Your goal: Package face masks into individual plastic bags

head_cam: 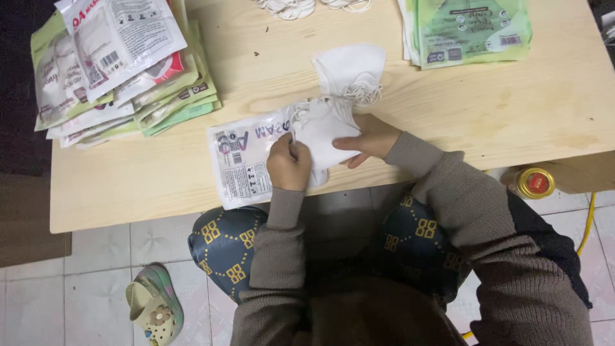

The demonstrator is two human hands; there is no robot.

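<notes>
Now left hand (pixel 288 163) pinches white mask (pixel 323 131) over pouch (pixel 240 160); right hand (pixel 368 138) grips mask.

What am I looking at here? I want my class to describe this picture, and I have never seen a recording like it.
There is no machine: a person wears a camera on the head, so the single picture looks down on that person's own two hands and knees. The person sits at a pale wooden table. The left hand pinches the open mouth of a white printed plastic pouch, while the right hand holds a folded white face mask at that mouth. A second white mask lies just behind. A stack of filled pouches sits far left, green-edged pouches far right. On the tiled floor are a sandal and a gold-capped bottle.
</notes>
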